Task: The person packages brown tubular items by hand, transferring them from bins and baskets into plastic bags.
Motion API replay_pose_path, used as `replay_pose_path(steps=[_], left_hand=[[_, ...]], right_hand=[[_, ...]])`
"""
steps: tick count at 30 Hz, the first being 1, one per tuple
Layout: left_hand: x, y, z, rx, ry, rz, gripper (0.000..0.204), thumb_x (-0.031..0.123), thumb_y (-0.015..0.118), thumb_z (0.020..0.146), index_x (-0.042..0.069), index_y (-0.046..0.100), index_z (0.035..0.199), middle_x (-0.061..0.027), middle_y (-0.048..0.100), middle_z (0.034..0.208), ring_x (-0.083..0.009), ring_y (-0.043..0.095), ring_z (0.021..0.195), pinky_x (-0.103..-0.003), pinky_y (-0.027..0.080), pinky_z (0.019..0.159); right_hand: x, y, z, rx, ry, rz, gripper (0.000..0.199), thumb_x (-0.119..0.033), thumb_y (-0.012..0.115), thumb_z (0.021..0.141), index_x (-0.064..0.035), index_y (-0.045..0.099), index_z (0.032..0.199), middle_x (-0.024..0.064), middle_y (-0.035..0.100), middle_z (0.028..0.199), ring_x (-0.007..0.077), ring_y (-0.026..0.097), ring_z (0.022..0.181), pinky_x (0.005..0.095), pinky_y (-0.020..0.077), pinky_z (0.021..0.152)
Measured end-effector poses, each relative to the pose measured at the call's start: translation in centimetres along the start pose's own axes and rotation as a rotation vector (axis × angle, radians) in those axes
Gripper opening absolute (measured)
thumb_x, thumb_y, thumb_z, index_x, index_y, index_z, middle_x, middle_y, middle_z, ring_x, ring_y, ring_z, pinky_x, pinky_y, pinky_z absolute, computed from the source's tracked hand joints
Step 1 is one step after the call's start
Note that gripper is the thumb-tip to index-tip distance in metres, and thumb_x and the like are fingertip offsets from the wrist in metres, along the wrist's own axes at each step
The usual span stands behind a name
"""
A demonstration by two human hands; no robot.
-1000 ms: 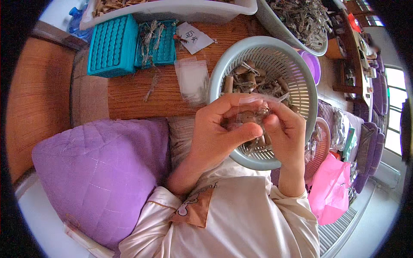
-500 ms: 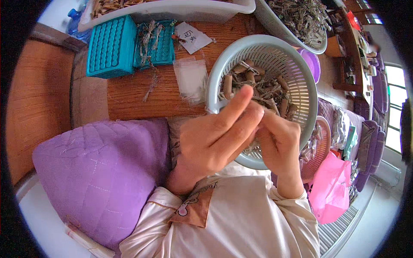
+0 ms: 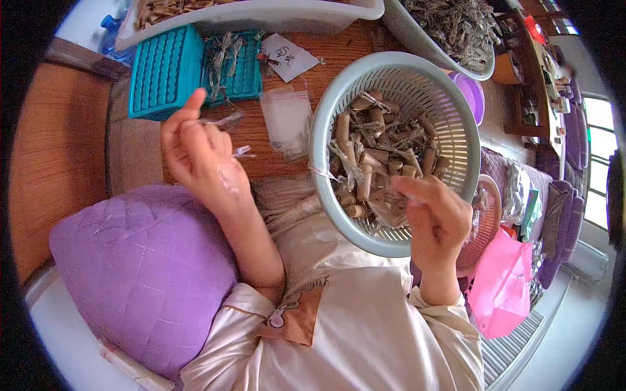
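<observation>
My right hand is closed in a pinch on a crumpled clear plastic wrapper. The wrapper hangs over the near side of a round grey-green slotted basket. In this basket lie several brown cylindrical rolls, mixed with twisted clear plastic. My left hand is over the table's left part, one finger stretched upward and the others curled. A thin clear plastic strip shows at its fingers, slightly blurred. Just beyond it are a teal ridged tray stack and a bundle of clear strips on a second teal tray.
Flat clear bags and a white paper slip lie on the wooden table. Behind stand a white tub and a grey tub of wrapped pieces. A pink basket and pink bag are at right.
My hands were together over the basket and have parted. The left moved far left toward the teal trays; the right stayed over the basket's near side, where the wrapper now shows.
</observation>
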State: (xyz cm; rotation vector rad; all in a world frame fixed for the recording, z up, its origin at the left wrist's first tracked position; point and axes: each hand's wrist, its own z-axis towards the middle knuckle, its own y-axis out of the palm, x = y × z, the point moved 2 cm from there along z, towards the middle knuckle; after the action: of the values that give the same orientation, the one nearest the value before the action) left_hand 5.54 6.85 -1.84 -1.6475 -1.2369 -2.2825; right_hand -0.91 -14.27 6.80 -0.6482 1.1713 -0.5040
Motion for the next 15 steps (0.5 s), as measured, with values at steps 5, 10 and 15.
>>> replay_pose_path(steps=[5, 10, 15], left_hand=[[0.4, 2.8, -4.6, -0.396, -0.058, 0.036, 0.010, 0.002, 0.040, 0.081, 0.004, 0.041, 0.091, -0.0031, 0.046, 0.070, -0.0043, 0.032, 0.051, -0.017, 0.029, 0.045], [1.4, 5.0, -7.1, -0.725, -0.288, 0.148, 0.030, 0.033, 0.047, 0.083, 0.004, 0.049, 0.080, 0.0036, 0.037, 0.056, -0.0033, 0.028, 0.046, -0.019, 0.021, 0.041], [1.9, 5.2, -7.2, -0.833, -0.243, 0.421, 0.024, 0.025, 0.056, 0.079, 0.004, 0.053, 0.068, 0.0017, 0.047, 0.053, -0.0031, 0.039, 0.046, -0.019, 0.028, 0.042]], right_hand=[[1.4, -0.2, -0.1, 0.116, 0.213, 0.395, 0.016, -0.003, 0.049, 0.076, 0.0019, 0.060, 0.086, 0.0077, 0.054, 0.073, 0.0123, 0.047, 0.059, 0.0215, 0.0351, 0.055], [1.6, 0.6, 0.0, 0.132, 0.102, 0.579, 0.019, -0.013, 0.050, 0.081, 0.0018, 0.060, 0.087, 0.0052, 0.051, 0.071, 0.0107, 0.041, 0.058, 0.0211, 0.0324, 0.055], [1.8, 0.6, -0.3, -0.016, 0.192, 0.688, 0.022, -0.016, 0.051, 0.081, 0.0015, 0.060, 0.090, 0.0063, 0.051, 0.071, 0.0109, 0.043, 0.065, 0.0235, 0.0331, 0.058]])
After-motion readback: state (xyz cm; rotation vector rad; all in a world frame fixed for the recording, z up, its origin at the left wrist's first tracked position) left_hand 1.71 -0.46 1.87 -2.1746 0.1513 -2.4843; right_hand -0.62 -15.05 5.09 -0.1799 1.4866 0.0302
